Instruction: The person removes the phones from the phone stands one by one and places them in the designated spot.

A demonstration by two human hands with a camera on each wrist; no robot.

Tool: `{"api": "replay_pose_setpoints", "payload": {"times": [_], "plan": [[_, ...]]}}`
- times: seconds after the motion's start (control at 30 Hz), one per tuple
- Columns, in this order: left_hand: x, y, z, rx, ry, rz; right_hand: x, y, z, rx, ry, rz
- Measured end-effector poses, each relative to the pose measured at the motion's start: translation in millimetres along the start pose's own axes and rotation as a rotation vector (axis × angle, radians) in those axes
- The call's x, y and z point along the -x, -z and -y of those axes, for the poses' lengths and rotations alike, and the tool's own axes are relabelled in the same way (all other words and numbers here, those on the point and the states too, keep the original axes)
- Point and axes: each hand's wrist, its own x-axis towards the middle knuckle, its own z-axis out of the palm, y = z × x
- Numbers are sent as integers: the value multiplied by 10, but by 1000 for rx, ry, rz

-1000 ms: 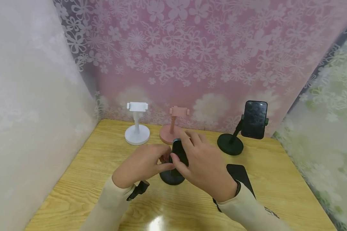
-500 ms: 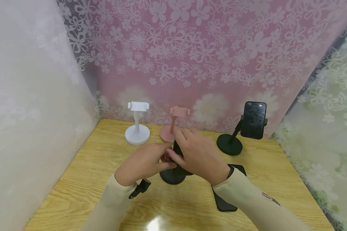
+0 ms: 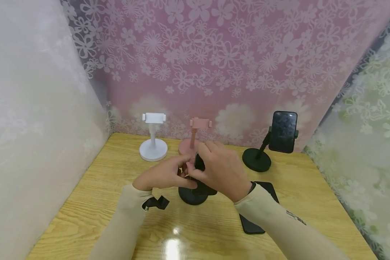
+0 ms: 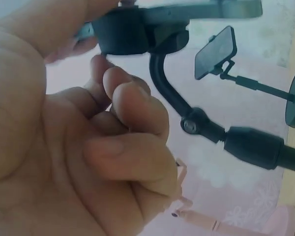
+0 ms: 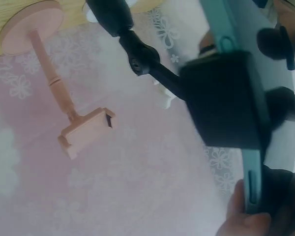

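Phone (image 3: 205, 188) sits at clamp (image 4: 119, 33) of front black stand (image 3: 192, 198); step looks like seating it. Left hand (image 3: 165, 175) pinches clamp, right hand (image 3: 223, 170) grips phone. Next probably calls for squaring, then releasing.

- A pink backdrop (image 3: 195, 54) is rising behind the table (image 3: 107, 180), showing pale flowers.
- A whitish sheet (image 3: 35, 90) is flanking the left, its faint pattern probably floral.
- A pale sheet (image 3: 373, 144) is flanking the right, showing white-and-green flowers.
- The yellow, wood-grained table is catching a glare (image 3: 173, 249).
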Motion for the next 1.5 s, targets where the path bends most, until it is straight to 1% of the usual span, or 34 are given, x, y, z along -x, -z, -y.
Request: {"api": "replay_pose_setpoints", "payload": {"times": [0.1, 0.23, 0.37, 0.57, 0.8, 0.97, 1.2, 1.33, 1.5], "plan": [[-20, -18, -6, -2, -5, 12, -7, -12, -13, 0, 0, -11], [-44, -46, -32, -16, -7, -2, -1, -20, -27, -9, -2, -8], [-48, -68, -47, -16, -16, -3, 25, -28, -24, -12, -4, -12], [-63, -96, -32, -11, -16, -5, 55, -30, -21, -5, -8, -15], [-82, -125, 30, 79, -5, 18, 65, -32, -29, -20, -15, -6], [-72, -125, 44, 126, -20, 29, 64, -38, -18, -15, -10, -4], [-79, -107, 43, 151, -42, 40, 62, -66, -1, 7, 27, 14], [-67, -98, 41, 156, -39, 37, 66, -64, -6, -11, 7, 33], [-58, -96, 35, 130, -23, 6, 62, -22, -15, -23, -49, 64]]}}
